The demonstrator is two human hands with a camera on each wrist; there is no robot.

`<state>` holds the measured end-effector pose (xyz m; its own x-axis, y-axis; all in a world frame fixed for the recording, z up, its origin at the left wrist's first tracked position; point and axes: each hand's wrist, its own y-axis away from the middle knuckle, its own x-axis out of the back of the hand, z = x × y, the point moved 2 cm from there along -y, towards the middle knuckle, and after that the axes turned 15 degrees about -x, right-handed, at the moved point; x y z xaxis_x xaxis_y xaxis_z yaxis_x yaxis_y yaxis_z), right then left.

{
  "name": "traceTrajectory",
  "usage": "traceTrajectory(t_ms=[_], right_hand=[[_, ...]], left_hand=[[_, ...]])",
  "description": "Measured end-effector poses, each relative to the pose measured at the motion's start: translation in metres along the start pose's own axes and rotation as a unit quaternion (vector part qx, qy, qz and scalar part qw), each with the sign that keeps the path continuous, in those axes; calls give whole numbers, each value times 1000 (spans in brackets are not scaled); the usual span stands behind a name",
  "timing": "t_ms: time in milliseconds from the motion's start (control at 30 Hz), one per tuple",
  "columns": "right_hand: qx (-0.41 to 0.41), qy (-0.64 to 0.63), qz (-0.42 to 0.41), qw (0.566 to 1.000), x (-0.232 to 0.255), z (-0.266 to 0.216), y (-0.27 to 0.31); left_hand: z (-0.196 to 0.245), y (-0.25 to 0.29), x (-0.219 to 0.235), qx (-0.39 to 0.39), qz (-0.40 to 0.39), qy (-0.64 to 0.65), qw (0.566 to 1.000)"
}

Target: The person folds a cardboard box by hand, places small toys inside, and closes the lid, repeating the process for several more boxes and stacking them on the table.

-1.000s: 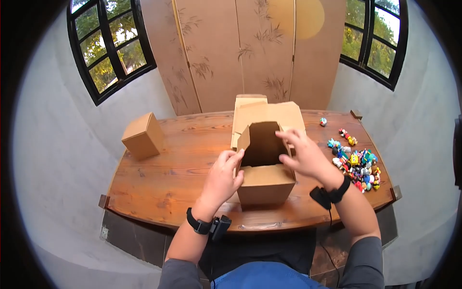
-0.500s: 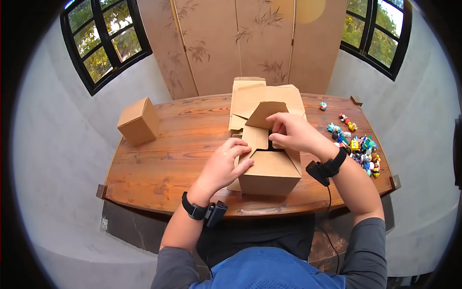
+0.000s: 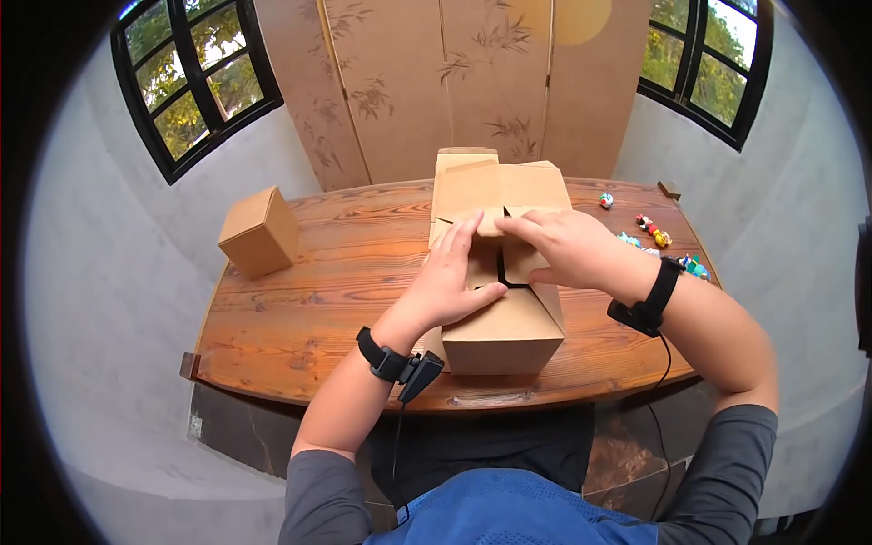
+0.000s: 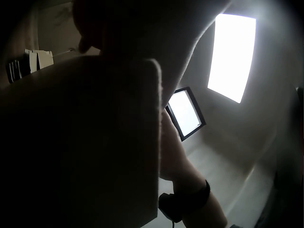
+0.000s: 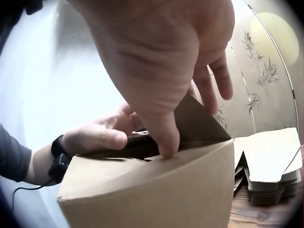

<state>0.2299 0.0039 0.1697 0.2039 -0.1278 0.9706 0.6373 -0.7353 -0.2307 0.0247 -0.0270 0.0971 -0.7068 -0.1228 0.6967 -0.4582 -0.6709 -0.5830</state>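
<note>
A brown cardboard box (image 3: pixel 502 356) stands upright near the table's front edge. Its near and side flaps are folded inward, with dark gaps between them. In the right wrist view, its far flap (image 5: pixel 197 121) slopes upward. My left hand (image 3: pixel 445 282) rests on the box's left side, thumb over the near flap and fingers reaching toward the far flap. From the right, my right hand (image 3: pixel 581 254) reaches over the box. Its thumb presses the right side flap (image 5: pixel 190 156) while its fairly straight fingers touch the far flap. The left wrist view is mostly dark.
Behind the box lies a stack of flattened cardboard (image 3: pixel 527 184). A closed cardboard box (image 3: pixel 261 232) sits at the table's far left. Small colourful toy figures (image 3: pixel 656 232) lie on the right, partly hidden by the right forearm. A small ball-shaped toy (image 3: pixel 607 200) lies behind them.
The box's flaps have gone from standing open to folded inward, the far flap now lowered toward the top. Both hands have moved in over the box top.
</note>
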Motion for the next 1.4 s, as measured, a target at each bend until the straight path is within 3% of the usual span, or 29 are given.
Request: traceTrajectory(t_ms=[100, 200, 367, 433, 633, 867, 933, 1133, 1200, 1300, 1333, 1400], right_hand=[[-56, 71, -189, 978, 9, -13, -2], [-31, 85, -199, 976, -7, -15, 1], [-20, 89, -217, 972, -21, -14, -8], [0, 81, -166, 983, -26, -13, -9], [12, 90, -141, 986, -41, -7, -9], [3, 12, -166, 986, -33, -5, -13], [-34, 50, -275, 959, -32, -11, -17], [-87, 148, -260, 950, -36, -34, -1], [-108, 135, -276, 946, -27, -35, -1], [-141, 76, -232, 960, -23, -19, -8], [-140, 77, -231, 960, -25, -8, -12], [-45, 106, -257, 960, -29, 8, -16]], left_hand=[[-5, 0, -6, 62, -39, 89, 993], [-12, 1, -10, 27, -97, 7, 995], [-4, 0, -7, 12, -90, 7, 996], [2, -2, -4, 21, -90, 25, 995], [-5, 0, -12, -6, -104, -23, 994], [-8, 5, -17, -25, -73, 2, 997], [-8, 4, -16, -26, -70, 10, 997], [-10, 4, -16, -25, -69, 24, 997], [-13, 5, -17, -29, -65, 30, 997], [-13, 7, -17, -23, -69, 29, 997], [-13, 8, -17, -15, -76, 23, 997], [-12, 7, -16, -11, -83, 23, 996]])
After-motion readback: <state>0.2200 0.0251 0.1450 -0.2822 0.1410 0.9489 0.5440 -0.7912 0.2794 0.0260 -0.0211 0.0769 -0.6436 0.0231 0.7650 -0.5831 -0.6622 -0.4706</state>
